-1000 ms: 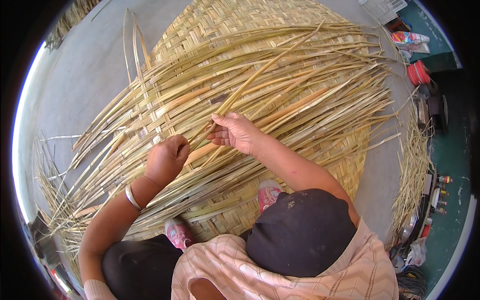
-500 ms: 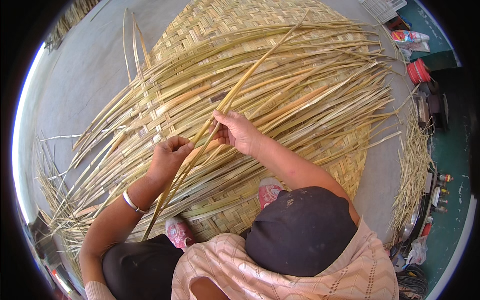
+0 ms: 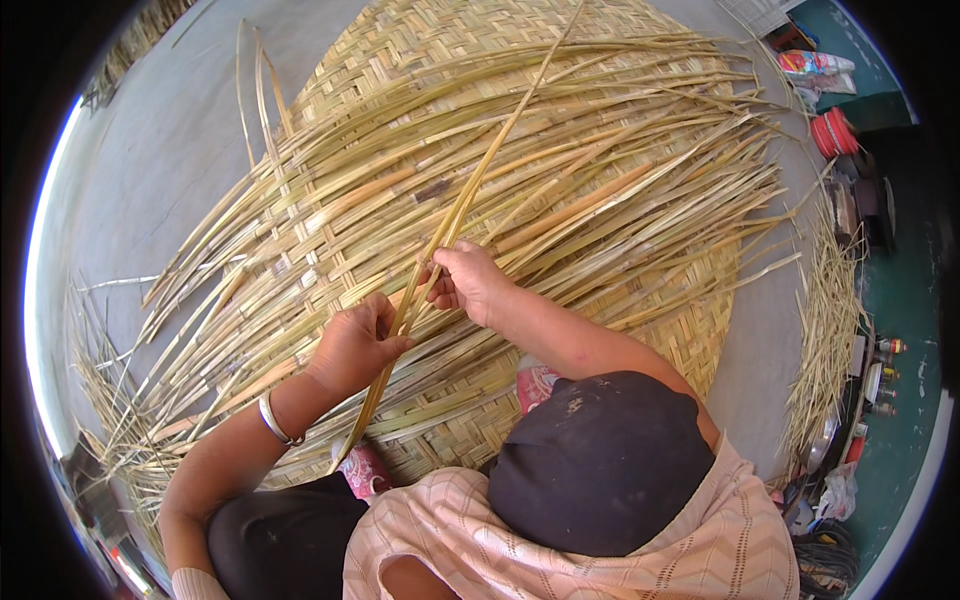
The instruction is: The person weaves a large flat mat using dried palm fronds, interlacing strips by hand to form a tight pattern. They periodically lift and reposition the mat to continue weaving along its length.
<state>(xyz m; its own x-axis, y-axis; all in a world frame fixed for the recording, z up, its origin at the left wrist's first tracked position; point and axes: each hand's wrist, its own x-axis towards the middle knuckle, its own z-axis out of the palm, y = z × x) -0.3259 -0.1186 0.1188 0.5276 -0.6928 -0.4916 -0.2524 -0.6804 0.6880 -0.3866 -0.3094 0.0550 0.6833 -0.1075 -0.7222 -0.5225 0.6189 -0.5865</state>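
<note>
A long, flat, pale yellow-green bamboo strip runs on a slant from the top centre of the frame down to the lower left of centre, lifted above the weave. The right hand, at the middle of the frame, pinches it between thumb and fingertips; the left hand, just below and to the left, is closed round the same strip lower down, and the strip's free end pokes out past that wrist. A silver bangle sits on the left wrist.

Half a second ago the strip lay at a lower slant with its tip nearer the upper right; now it stands steeper, its tip reaching the top edge. A second ago it was barely raised from the mat. The hands have kept much the same places.

Under the hands lies a large round woven bamboo mat filling the centre and top of the frame, tight chequered plaiting at its rim, with a thick fan of loose unwoven bamboo strips sweeping across it toward the right. More loose strips trail off at the left edge.

No container shows clearly. At the upper right, on the floor, lie a red spool and a colourful packet. A bundle of thin straw lies at the right. Small bottles, too small to tell apart, stand at the right edge.
</note>
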